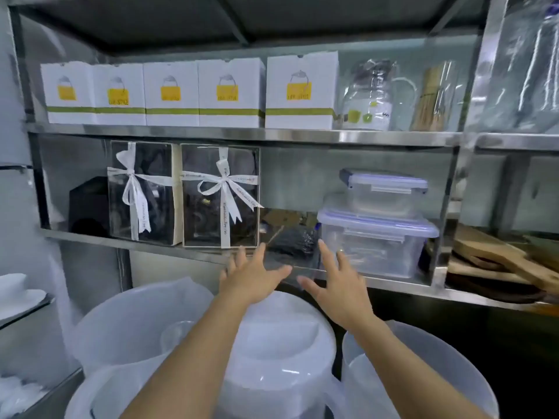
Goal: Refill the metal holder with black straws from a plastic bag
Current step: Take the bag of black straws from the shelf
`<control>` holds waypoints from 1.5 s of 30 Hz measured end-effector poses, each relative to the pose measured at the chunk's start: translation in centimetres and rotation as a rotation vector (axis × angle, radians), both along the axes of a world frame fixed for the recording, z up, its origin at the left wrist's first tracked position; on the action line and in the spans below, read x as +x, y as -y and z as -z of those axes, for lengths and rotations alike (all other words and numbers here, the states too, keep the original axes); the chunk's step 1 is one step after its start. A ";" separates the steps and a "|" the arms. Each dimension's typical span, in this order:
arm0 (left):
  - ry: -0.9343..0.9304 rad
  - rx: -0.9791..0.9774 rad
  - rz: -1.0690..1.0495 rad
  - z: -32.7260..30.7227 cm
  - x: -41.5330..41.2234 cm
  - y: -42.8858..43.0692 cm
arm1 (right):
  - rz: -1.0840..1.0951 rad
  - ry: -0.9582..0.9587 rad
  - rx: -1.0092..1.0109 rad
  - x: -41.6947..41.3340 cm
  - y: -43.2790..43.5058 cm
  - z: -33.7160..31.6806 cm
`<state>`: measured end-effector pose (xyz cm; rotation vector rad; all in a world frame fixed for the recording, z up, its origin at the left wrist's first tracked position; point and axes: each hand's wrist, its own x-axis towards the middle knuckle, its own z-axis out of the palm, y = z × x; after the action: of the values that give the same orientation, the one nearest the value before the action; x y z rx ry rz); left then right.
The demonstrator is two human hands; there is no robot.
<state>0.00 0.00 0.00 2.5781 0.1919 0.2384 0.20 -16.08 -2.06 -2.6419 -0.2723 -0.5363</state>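
Observation:
A clear plastic bag of black straws (292, 241) lies on the lower steel shelf (151, 244), between a ribboned gift box and stacked plastic containers. My left hand (252, 276) and my right hand (337, 279) are both stretched toward the bag with fingers spread, one on each side of its near end. Neither hand holds anything. The fingertips are at the shelf's front edge, close to the bag; I cannot tell whether they touch it. The metal holder is not in view.
Two clear gift boxes with white ribbons (220, 196) stand left of the bag. Stacked lidded containers (376, 237) sit on its right. White boxes (231, 93) line the upper shelf. Large white plastic pitchers (281, 343) crowd the space below my arms. Wooden boards (499, 261) lie at right.

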 end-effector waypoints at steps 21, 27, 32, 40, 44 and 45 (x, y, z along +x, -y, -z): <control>0.276 -0.680 0.189 -1.0 -1.9 -1.7 | -0.290 -0.311 1.032 -3.0 0.9 -5.4; 0.363 -0.651 0.400 -3.3 -3.5 -0.5 | -0.476 -0.274 1.158 -7.8 1.7 -10.1; 0.571 -0.710 0.346 -6.7 -7.3 2.0 | -0.651 -0.222 1.179 -11.4 3.6 -13.9; 0.793 -0.786 0.395 -13.2 -12.9 4.1 | -0.655 0.145 0.919 -16.6 7.5 -18.2; 0.818 -0.798 0.435 -15.6 -16.7 5.7 | -0.534 0.056 0.864 -18.9 8.7 -18.3; 0.822 -0.797 0.439 -15.8 -17.7 6.2 | -0.515 0.018 0.866 -19.6 9.0 -18.2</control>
<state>-17.74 -6.25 15.83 1.5202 -0.4812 0.8244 -19.41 -25.04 16.13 -1.6470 -0.5561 -0.3788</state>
